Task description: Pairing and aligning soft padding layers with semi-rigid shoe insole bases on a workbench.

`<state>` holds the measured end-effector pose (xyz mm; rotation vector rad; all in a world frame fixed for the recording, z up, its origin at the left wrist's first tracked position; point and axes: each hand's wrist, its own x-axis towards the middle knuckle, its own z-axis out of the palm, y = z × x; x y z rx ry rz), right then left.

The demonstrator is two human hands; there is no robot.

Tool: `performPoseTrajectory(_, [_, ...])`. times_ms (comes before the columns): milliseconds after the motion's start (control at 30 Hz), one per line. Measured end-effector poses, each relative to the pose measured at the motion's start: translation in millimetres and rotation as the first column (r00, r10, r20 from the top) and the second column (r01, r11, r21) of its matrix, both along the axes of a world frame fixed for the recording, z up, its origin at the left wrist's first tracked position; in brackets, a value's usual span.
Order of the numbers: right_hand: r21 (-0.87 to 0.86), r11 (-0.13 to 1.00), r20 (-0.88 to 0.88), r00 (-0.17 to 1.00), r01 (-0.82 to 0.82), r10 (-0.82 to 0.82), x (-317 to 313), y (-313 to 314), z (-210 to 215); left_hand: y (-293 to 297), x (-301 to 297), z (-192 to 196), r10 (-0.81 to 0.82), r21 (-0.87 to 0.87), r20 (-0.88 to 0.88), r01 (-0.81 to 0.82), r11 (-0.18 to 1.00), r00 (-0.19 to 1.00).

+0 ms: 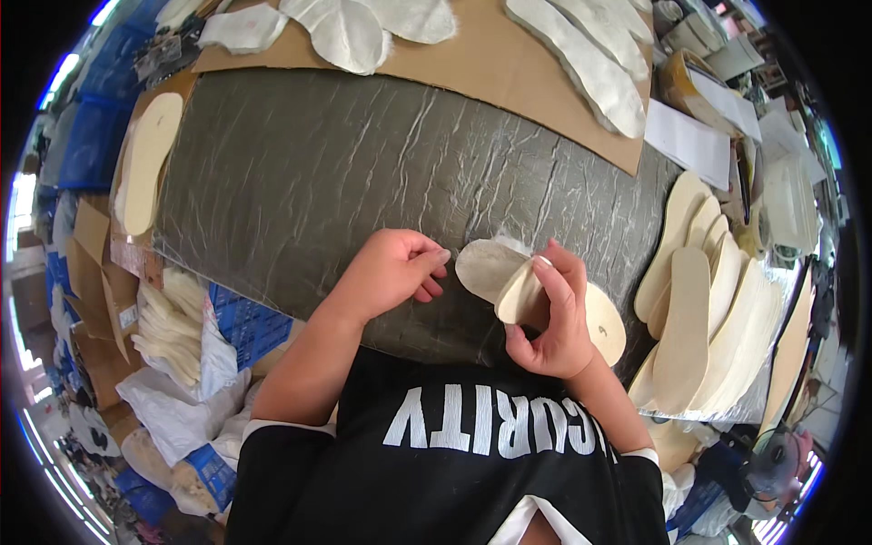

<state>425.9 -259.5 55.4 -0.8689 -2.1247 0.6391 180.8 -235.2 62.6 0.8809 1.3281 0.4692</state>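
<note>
My right hand (565, 322) is closed on a cream insole (520, 295), thumb at its near edge and fingers over the top. The end of a cream insole (606, 329) shows beyond the wrist; whether it is the same piece I cannot tell. Just left of the grip, a greyish-white fuzzy insole (481, 269) lies over the dark, plastic-covered tabletop (363, 163). My left hand (400, 268) hovers beside that fuzzy end, thumb pressed toward the curled fingers. Anything pinched there is too small to make out.
Several fluffy white insoles (341, 32) lie on a cardboard sheet (472, 59) at the far side. A stack of cream insoles (681, 331) stands at the right, near white paper (688, 143). One insole (153, 163) rests at the left edge; bagged insoles (173, 318) sit below.
</note>
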Motion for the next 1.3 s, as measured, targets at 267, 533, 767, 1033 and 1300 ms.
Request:
performPoseTrajectory(267, [0.003,0.998,0.018,0.998,0.06,-0.06,-4.3,-5.8,-6.3,7.9,10.7,-7.1,-0.025,-0.034,0.047,0.026,0.999,0.999])
performPoseTrajectory(533, [-0.121,0.991,-0.002,0.998,0.058,-0.059,0.7,-2.1,13.8,11.9,18.2,-5.8,-0.079,0.031,0.073,0.077,0.997,0.994])
performPoseTrajectory(767, [-0.252,0.961,0.093,0.991,0.117,-0.096,-5.9,0.9,28.2,6.8,15.5,-7.5,-0.063,0.156,0.393,0.001,0.988,0.917])
performPoseTrajectory(1033, [-0.269,0.951,0.089,0.987,0.153,-0.134,-3.8,2.8,30.9,9.7,21.0,8.0,-0.15,0.24,0.472,0.037,0.97,0.869])
performPoseTrajectory(1300, [-0.278,0.948,0.1,0.986,0.154,-0.131,-3.7,4.1,30.0,9.4,24.2,12.6,-0.147,0.253,0.5,0.018,0.967,0.854])
